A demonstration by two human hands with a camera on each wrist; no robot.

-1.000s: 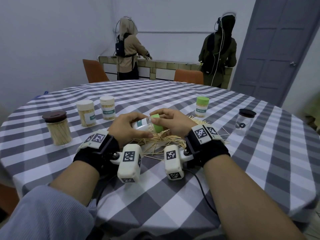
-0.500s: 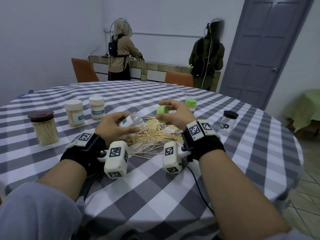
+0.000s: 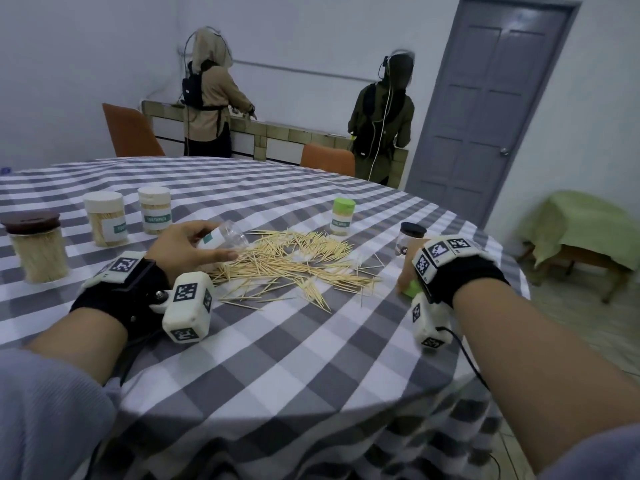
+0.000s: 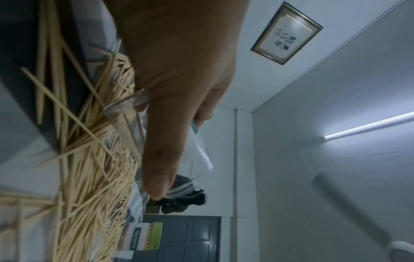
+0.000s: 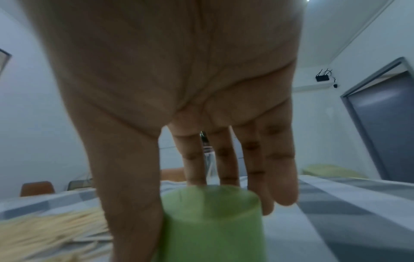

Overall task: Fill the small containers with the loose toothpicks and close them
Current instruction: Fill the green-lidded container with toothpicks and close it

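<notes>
A pile of loose toothpicks (image 3: 294, 258) lies mid-table on the checked cloth (image 3: 277, 341). My left hand (image 3: 194, 247) grips a small clear container (image 3: 225, 237) with a teal label, tilted on its side with its open mouth toward the pile. In the left wrist view the thumb lies along the container (image 4: 197, 159) just above the toothpicks (image 4: 89, 177). My right hand (image 3: 407, 275) is low at the right of the pile and pinches the green cap (image 3: 412, 289). The right wrist view shows the thumb and fingers on either side of the cap (image 5: 212, 221), close to the table.
A green-lidded container (image 3: 343, 216) and a black-lidded clear jar (image 3: 410, 237) stand behind the pile. Two white-lidded containers (image 3: 104, 220) and a brown-lidded jar (image 3: 34, 244) stand at the left. Two people work at a back counter; orange chairs (image 3: 128, 133) stand behind the table.
My right hand pulled the green cap off the container and carried it right and down to the table. My left hand kept the uncapped container tilted by the pile.
</notes>
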